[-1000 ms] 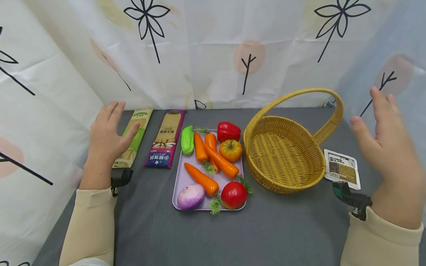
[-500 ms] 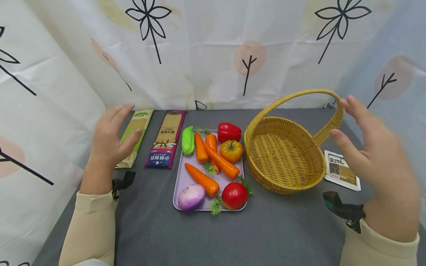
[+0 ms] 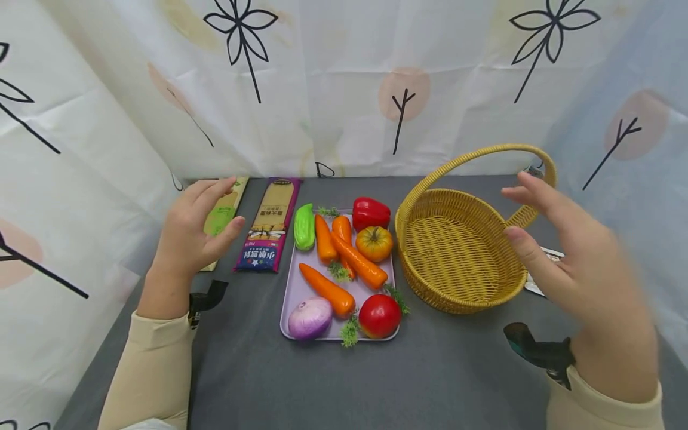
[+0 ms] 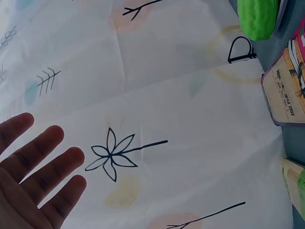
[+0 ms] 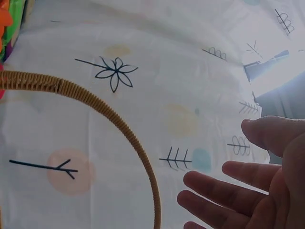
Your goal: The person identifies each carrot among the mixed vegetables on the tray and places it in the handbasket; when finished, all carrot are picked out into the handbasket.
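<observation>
My left hand [image 3: 196, 230] hovers over the green noodle packet [image 3: 221, 212], fingers spread and holding nothing. To its right lies a purple-edged pasta packet [image 3: 267, 226]. My right hand [image 3: 586, 269], slightly blurred, is raised at the right side of the yellow wicker basket [image 3: 462, 257], hiding part of its handle [image 3: 484, 154] from the head view. Nothing is in its fingers, which look apart from the handle in the right wrist view. Behind that hand, a white flat packet [image 3: 534, 286] is mostly hidden. The basket stands upright with nothing inside.
A lilac tray [image 3: 295, 298] holds several carrots [image 3: 328, 289], a purple onion [image 3: 310, 318], a tomato [image 3: 379, 316], a small pumpkin [image 3: 373, 243], a red pepper [image 3: 370, 212] and a green vegetable [image 3: 304, 227]. Patterned white curtains [image 3: 344, 89] enclose the grey table [image 3: 344, 382].
My right hand has moved left, from beside the curtain to the basket's right side, covering more of the white packet. My left hand has shifted right and slightly down over the green packet.
</observation>
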### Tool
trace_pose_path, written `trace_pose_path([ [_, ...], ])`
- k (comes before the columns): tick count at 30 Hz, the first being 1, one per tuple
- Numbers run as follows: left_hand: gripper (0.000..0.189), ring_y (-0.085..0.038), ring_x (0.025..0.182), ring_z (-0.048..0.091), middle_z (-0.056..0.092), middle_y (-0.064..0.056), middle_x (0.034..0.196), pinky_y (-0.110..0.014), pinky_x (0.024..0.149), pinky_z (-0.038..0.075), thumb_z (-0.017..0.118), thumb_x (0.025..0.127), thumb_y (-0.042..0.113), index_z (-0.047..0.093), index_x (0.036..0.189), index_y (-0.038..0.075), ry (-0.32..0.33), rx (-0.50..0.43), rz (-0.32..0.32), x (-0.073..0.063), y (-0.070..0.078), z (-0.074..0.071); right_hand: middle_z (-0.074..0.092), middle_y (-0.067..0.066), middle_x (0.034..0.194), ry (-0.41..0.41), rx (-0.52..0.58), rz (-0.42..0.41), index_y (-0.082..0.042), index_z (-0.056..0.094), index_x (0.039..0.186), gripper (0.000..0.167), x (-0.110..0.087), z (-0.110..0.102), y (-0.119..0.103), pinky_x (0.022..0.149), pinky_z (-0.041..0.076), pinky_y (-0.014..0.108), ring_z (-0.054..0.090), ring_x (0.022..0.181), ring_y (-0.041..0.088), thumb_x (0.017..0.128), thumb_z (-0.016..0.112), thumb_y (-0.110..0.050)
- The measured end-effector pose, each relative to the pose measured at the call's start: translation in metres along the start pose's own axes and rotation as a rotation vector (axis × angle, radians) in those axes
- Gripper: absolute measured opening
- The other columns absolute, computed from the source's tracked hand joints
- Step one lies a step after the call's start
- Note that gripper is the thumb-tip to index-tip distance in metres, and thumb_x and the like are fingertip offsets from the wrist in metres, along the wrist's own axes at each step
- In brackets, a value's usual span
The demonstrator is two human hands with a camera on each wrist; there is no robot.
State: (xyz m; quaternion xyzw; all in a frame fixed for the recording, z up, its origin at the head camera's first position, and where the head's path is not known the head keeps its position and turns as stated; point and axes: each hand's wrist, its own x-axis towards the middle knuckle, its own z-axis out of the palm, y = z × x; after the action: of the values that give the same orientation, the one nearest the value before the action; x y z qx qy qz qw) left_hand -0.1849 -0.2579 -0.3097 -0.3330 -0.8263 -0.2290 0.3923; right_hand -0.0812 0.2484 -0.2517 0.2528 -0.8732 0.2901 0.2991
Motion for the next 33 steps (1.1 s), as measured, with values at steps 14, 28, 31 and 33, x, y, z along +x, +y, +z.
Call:
trace_pose_path([
  [14, 0.061, -0.026, 0.093, 0.055, 0.061, -0.017, 0.104, -0.020, 0.089, 0.040, 0.072, 0.088, 0.031, 0.060, 0.137, -0.003, -0.102, -0.238, -0.114, -0.024, 0.006, -0.004, 0.061, 0.014, 0.134, -0.020, 0.073, -0.097, -0.003, 0.050, 0.149, 0.056, 0.005, 0.022, -0.018, 0.109, 0.031, 0.019, 0.053, 0.126, 0.020, 0.103, 0.060, -0.033],
  [28, 0.068, -0.018, 0.088, 0.054, 0.058, -0.005, 0.106, -0.026, 0.078, 0.046, 0.080, 0.081, 0.014, 0.055, 0.144, 0.005, -0.276, -0.190, -0.226, -0.067, 0.017, 0.030, 0.061, 0.009, 0.133, -0.124, 0.060, -0.068, -0.008, 0.050, 0.150, 0.062, 0.008, 0.057, -0.024, 0.105, 0.042, 0.033, 0.058, 0.122, 0.025, 0.092, 0.071, -0.012],
  [31, 0.069, -0.019, 0.087, 0.053, 0.057, -0.007, 0.105, -0.034, 0.076, 0.048, 0.081, 0.082, 0.015, 0.054, 0.146, 0.008, -0.315, -0.207, -0.235, -0.070, 0.017, 0.036, 0.061, 0.008, 0.130, -0.137, 0.060, -0.067, -0.007, 0.050, 0.150, 0.063, 0.008, 0.067, -0.025, 0.099, 0.046, 0.042, 0.059, 0.118, 0.025, 0.091, 0.072, -0.012],
  [33, 0.071, -0.018, 0.087, 0.052, 0.058, -0.008, 0.105, -0.037, 0.074, 0.048, 0.081, 0.084, 0.017, 0.053, 0.148, 0.011, -0.342, -0.204, -0.241, -0.073, 0.017, 0.040, 0.062, 0.007, 0.128, -0.146, 0.063, -0.063, -0.006, 0.050, 0.149, 0.063, 0.007, 0.073, -0.026, 0.096, 0.048, 0.045, 0.059, 0.116, 0.025, 0.090, 0.073, -0.012],
])
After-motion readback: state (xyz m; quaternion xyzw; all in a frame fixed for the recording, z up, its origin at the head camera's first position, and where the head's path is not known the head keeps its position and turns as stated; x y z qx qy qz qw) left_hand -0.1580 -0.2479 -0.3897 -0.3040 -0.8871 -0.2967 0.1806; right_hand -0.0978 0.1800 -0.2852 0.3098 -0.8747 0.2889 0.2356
